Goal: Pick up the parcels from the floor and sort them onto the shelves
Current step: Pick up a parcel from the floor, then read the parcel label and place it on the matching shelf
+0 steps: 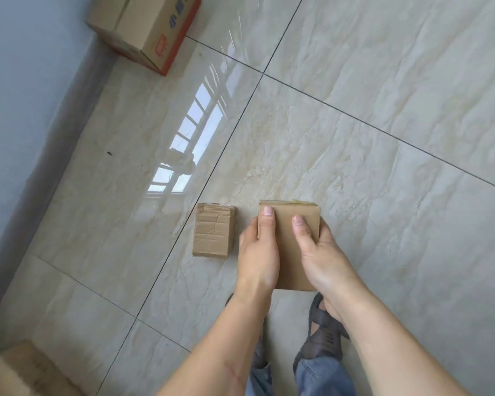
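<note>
A plain brown cardboard parcel (pixel 287 241) is held above the tiled floor in both my hands. My left hand (pixel 257 254) grips its left edge with the thumb on top. My right hand (pixel 319 257) clasps its right side, thumb laid across the top face. A second, smaller parcel (pixel 213 230), creased and taped, lies on the floor just left of my left hand, apart from it. No shelves are in view.
A larger carton with red and blue print (pixel 146 30) sits by the pale blue wall (pixel 20 104) at the top left. Another cardboard box corner (pixel 15 370) shows at the bottom left. My sandalled feet (pixel 323 324) stand below the held parcel on glossy marble tiles.
</note>
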